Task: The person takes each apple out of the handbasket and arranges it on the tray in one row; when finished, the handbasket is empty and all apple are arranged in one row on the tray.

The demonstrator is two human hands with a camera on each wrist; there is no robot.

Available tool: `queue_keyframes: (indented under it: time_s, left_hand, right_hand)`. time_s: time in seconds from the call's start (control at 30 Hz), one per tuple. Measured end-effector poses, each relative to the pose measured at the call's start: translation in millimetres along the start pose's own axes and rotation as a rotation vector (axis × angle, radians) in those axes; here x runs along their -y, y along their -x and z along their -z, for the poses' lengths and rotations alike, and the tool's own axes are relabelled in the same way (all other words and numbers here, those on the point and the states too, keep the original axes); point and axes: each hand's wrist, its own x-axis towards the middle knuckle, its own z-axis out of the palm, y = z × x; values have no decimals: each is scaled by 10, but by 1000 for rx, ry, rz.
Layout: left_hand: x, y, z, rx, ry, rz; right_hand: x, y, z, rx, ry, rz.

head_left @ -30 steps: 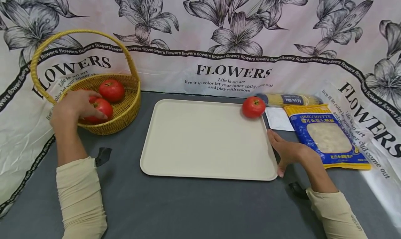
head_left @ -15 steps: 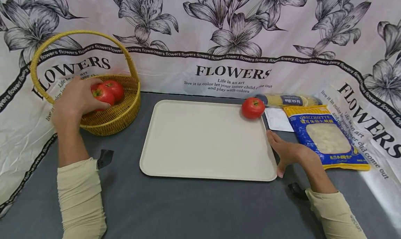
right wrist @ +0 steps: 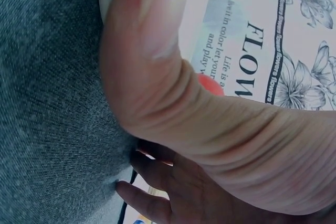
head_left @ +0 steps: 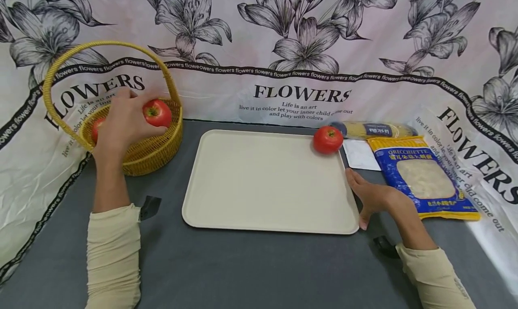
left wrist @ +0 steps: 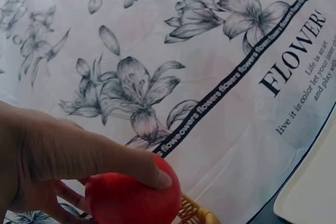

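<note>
In the head view, my left hand (head_left: 125, 120) is over the yellow wicker basket (head_left: 155, 158) and grips a red tomato (head_left: 158, 113). The left wrist view shows the thumb (left wrist: 144, 169) bent across this tomato (left wrist: 128, 200), with other fingers behind it. Another tomato (head_left: 98, 128) is partly visible in the basket's left side, behind my wrist. My right hand (head_left: 372, 196) rests against the right edge of a cream rectangular tray (head_left: 263, 183), fingers extended along it. A third tomato (head_left: 328, 140) sits at the tray's back right corner.
Right of the tray lie a blue and yellow orecchiette bag (head_left: 425, 178), a long pasta packet (head_left: 376, 129) and a white flat piece (head_left: 361, 154). The basket's tall handle (head_left: 109, 43) arches above my left hand. A flower-printed sheet (head_left: 226, 91) stands behind the grey tabletop (head_left: 243, 268).
My left hand has lifted the tomato and moved it right within the basket area, uncovering another tomato at the left. My right hand and the tray have stayed put.
</note>
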Motion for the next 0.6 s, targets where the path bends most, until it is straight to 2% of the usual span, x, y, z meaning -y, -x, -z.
queue_keyframes:
  time_s: [0.3,0.5,0.6]
  left_hand:
    - [-339,-61,-215,-30,119,-164]
    - [-679,-124,-363,-55,161,-293]
    - [-874,-158,-443,-48,179,-333]
  right_hand:
    - [-42,30,-6,9,-14,-6]
    - [-37,19,-11,0,-10,-1]
    - [-29,3,-7,-4,-6,5]
